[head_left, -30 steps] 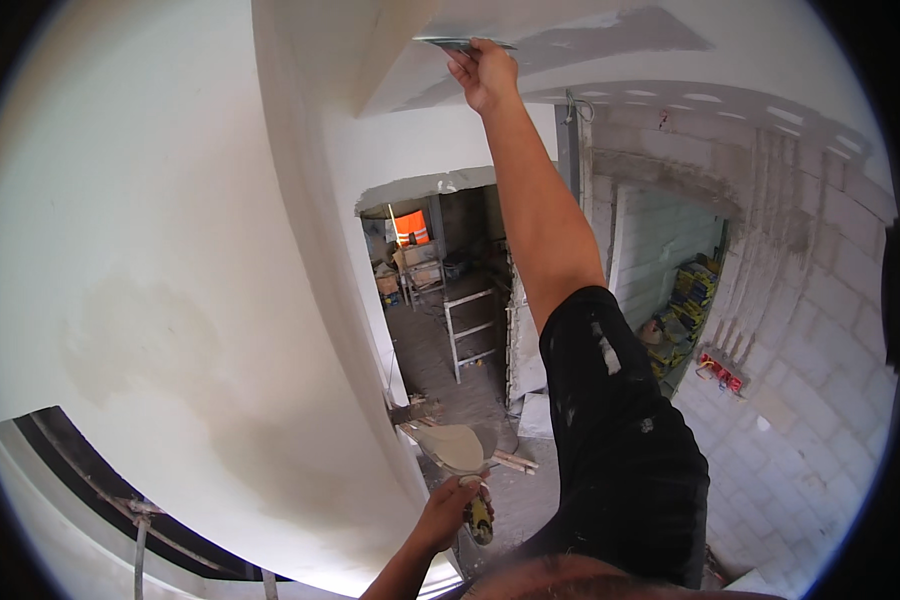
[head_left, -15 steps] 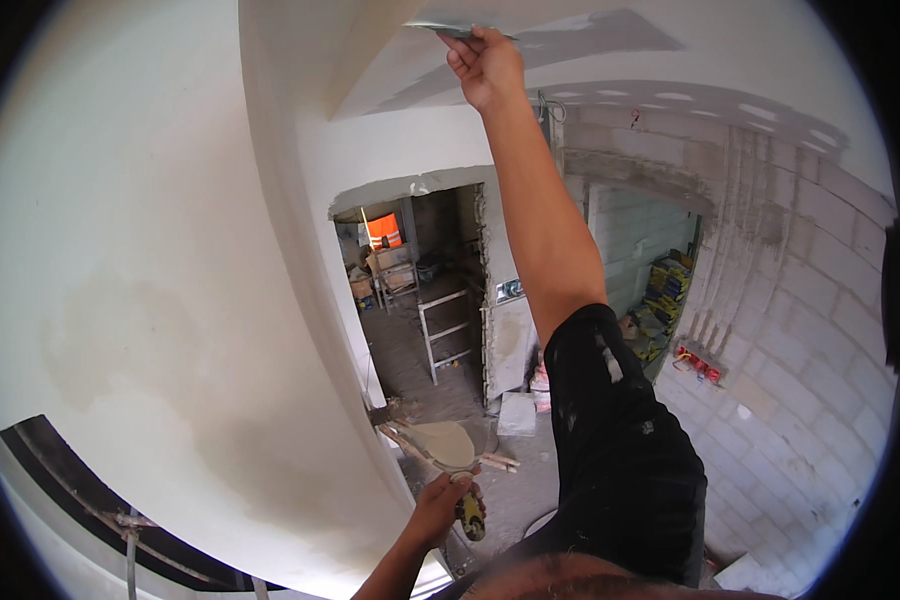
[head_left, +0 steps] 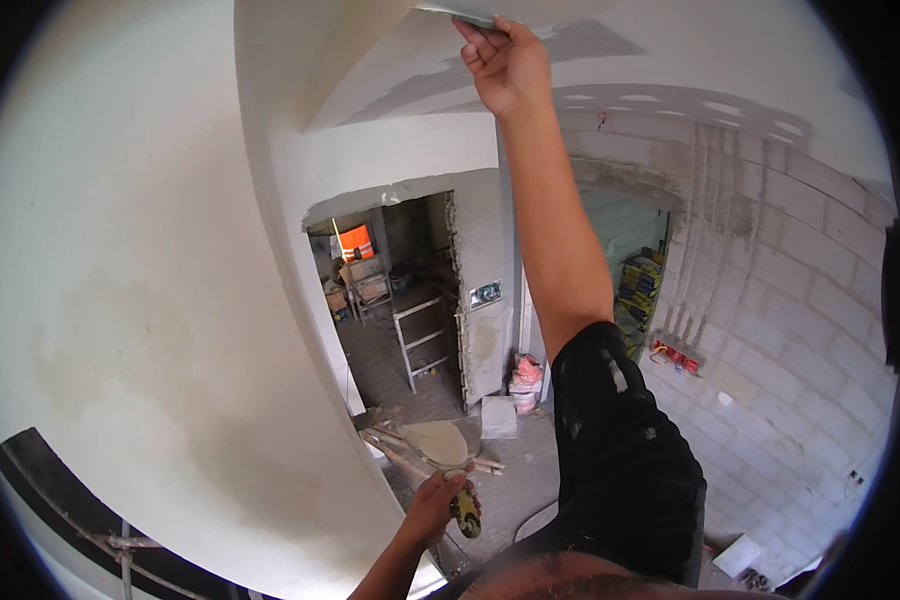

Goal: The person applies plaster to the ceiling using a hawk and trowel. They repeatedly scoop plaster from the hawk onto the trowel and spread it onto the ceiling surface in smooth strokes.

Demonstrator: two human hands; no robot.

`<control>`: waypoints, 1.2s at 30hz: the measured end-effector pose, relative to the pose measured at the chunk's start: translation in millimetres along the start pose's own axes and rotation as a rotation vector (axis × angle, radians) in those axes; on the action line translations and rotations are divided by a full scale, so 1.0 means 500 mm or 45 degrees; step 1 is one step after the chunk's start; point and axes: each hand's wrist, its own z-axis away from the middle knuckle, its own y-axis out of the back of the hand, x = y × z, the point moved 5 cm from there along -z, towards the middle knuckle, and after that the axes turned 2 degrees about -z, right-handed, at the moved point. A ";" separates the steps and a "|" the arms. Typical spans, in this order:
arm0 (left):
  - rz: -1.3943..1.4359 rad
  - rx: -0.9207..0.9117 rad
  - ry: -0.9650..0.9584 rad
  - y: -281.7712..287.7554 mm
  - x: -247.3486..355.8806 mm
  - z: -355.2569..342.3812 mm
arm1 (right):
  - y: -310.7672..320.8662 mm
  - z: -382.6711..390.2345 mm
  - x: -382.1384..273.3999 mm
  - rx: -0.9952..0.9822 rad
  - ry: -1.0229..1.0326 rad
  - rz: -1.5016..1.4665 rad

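Note:
My right hand (head_left: pixel 515 72) is raised overhead on a stretched arm. Its fingers press a thin, flat scraper blade (head_left: pixel 460 16) up to the white ceiling, beside a grey patch of filler (head_left: pixel 590 42). Low in the view, my left hand (head_left: pixel 432 512) grips the yellow-and-black handle of a trowel (head_left: pixel 465 515). A smooth heap of cream-coloured plaster (head_left: pixel 436 440) covers the trowel's rounded blade, which faces up. The right hand's fingers partly hide the scraper blade.
A large curved white surface (head_left: pixel 150 250) with damp-looking stains fills the left. Beyond stand a rough doorway with a metal frame (head_left: pixel 407 345), a pink-and-white sack (head_left: pixel 525 380) and a bare block wall (head_left: pixel 770 300). Wooden strips (head_left: pixel 395 455) lie on the floor below.
My right hand and the scraper blade have shifted right along the ceiling. The whole view has turned slightly right. My left hand still holds the loaded trowel in nearly the same place.

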 end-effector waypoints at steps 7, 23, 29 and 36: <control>0.011 -0.074 0.032 0.014 -0.007 -0.002 | -0.036 0.026 -0.075 -0.024 0.057 0.007; -0.021 -0.279 0.085 0.019 0.015 0.006 | -0.162 0.120 -0.287 -0.095 0.256 0.117; -0.005 -0.242 0.124 0.005 0.037 0.018 | -0.155 0.168 -0.334 -0.126 0.294 0.150; 0.110 -0.131 0.124 -0.005 0.063 0.037 | 0.002 0.434 -0.294 0.019 0.038 0.399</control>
